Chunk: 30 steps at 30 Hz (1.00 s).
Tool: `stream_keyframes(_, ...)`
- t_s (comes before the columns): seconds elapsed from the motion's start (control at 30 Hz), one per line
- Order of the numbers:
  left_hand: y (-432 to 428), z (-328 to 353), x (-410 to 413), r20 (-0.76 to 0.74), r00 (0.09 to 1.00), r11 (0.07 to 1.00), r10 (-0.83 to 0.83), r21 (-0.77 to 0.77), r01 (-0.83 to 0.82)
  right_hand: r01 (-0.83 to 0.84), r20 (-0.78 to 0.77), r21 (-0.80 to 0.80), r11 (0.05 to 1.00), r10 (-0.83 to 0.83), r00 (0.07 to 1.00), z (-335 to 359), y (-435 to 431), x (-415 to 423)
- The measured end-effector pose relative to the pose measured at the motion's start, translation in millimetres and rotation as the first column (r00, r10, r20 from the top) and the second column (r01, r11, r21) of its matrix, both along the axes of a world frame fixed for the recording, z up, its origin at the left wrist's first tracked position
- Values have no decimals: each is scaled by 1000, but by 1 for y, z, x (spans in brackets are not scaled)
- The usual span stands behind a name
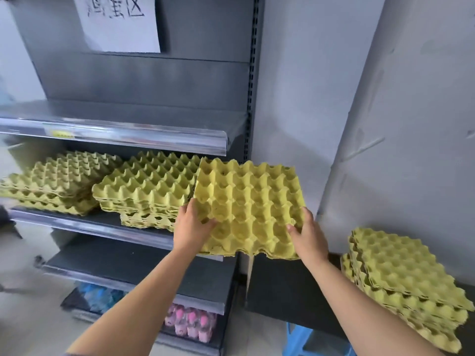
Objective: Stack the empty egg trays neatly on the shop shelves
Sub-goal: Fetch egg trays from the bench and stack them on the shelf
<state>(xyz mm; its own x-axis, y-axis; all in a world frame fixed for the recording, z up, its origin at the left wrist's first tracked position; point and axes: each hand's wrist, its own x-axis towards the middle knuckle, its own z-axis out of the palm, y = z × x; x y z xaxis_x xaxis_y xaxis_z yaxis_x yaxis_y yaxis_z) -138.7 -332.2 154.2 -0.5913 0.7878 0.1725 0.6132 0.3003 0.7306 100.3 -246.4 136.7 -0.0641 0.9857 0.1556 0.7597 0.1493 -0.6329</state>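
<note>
Item: egg tray [249, 209], possibly several nested. My left hand [191, 224] and right hand [308, 235] grip its near corners, thumbs on top. It is airborne beside the shelf stack [146, 186]; the two-sided hold should land it square.

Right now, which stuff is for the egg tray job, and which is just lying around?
For the job: held tray, gripped by left hand and right hand; left stack and middle stack on the shelf; waiting stack at the right.
Just lying about: paper sign, pink bottles, blue stool.
</note>
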Motion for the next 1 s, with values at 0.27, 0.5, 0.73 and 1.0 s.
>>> stream_keyframes(0.27,-42,21,-122,-313,944,995,103,31,-98,-28,-136,25,999,31,990,20,-21,-137)
stream_keyframes(0.5,-43,25,-215,-760,636,983,-132,-17,184,40,-199,34,999,-32,979,32,-24,-248)
stream_keyframes(0.73,-19,26,-252,-805,532,960,-261,-157,232,124,-157,79,989,-111,981,43,-6,-296)
stream_keyframes(1.0,21,17,-270,-787,570,964,-236,-115,240,167,-120,117,979,-153,981,43,25,-320)
